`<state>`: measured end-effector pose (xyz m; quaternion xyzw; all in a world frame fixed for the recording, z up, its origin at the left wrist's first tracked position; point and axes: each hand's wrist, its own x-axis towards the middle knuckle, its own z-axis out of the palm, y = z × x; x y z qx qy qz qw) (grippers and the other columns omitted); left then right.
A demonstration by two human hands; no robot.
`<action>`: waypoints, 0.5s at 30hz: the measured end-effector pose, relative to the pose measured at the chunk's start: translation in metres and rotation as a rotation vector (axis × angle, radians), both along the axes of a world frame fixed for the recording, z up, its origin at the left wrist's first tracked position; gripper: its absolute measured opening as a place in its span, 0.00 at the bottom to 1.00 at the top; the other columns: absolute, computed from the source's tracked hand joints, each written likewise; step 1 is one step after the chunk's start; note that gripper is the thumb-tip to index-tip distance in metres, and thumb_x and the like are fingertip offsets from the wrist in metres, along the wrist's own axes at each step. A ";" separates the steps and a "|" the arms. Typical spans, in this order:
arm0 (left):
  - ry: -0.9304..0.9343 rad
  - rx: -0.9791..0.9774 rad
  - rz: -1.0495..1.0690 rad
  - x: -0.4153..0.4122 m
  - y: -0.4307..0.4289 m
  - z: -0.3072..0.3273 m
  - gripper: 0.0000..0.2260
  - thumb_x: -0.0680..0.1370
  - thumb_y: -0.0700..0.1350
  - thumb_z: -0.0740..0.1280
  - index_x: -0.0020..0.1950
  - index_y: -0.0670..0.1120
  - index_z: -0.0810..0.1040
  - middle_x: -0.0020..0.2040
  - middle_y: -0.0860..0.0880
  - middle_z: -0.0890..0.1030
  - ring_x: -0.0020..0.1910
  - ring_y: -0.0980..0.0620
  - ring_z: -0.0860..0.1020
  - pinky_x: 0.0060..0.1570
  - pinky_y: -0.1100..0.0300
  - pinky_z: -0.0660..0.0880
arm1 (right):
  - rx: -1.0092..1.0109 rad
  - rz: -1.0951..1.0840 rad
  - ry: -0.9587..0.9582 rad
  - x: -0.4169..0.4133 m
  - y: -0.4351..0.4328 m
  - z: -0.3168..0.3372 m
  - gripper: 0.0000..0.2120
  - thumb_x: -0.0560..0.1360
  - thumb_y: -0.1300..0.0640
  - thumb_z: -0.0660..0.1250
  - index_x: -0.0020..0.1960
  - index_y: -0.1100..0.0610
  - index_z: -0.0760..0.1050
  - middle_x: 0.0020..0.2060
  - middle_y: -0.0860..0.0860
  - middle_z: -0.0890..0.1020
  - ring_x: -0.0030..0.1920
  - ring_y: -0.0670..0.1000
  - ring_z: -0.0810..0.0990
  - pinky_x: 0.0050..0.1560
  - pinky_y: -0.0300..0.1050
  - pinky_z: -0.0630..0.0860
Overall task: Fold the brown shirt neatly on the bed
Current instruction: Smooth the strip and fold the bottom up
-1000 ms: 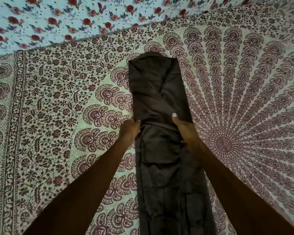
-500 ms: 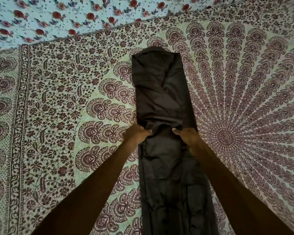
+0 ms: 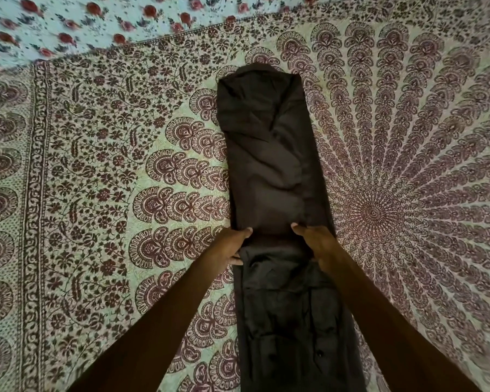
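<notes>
Head view: brown shirt (image 3: 269,165) lies as long narrow strip on bed (image 3: 96,193). Left hand (image 3: 232,246) pinches shirt's left edge; right hand (image 3: 317,244) grips right edge. Shirt stretches beyond and below both hands.

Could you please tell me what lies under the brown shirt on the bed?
The brown shirt lies on the patterned bedspread, which shows all around it. The part of the bedspread directly beneath is covered.
</notes>
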<state>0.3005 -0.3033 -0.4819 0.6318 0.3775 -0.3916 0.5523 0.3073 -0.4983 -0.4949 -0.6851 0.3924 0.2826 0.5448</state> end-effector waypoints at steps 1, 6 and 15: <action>0.008 -0.028 0.032 -0.002 0.001 0.001 0.16 0.80 0.51 0.65 0.63 0.44 0.72 0.62 0.42 0.77 0.50 0.45 0.78 0.50 0.50 0.77 | 0.015 -0.019 0.011 0.000 0.000 0.003 0.27 0.72 0.47 0.72 0.66 0.60 0.74 0.63 0.57 0.77 0.59 0.58 0.77 0.56 0.48 0.73; 0.008 -0.038 0.113 -0.016 0.001 -0.001 0.19 0.80 0.51 0.63 0.67 0.41 0.72 0.62 0.42 0.78 0.56 0.42 0.78 0.46 0.53 0.77 | 0.118 0.010 0.003 -0.009 -0.016 -0.014 0.46 0.47 0.28 0.76 0.59 0.53 0.79 0.61 0.54 0.79 0.58 0.58 0.79 0.60 0.60 0.76; -0.265 0.021 -0.134 -0.044 0.010 -0.008 0.29 0.60 0.66 0.76 0.53 0.50 0.80 0.52 0.51 0.85 0.53 0.51 0.82 0.58 0.46 0.78 | 0.116 0.361 0.052 -0.056 -0.015 0.018 0.13 0.71 0.55 0.75 0.52 0.50 0.76 0.52 0.50 0.82 0.50 0.50 0.80 0.43 0.49 0.80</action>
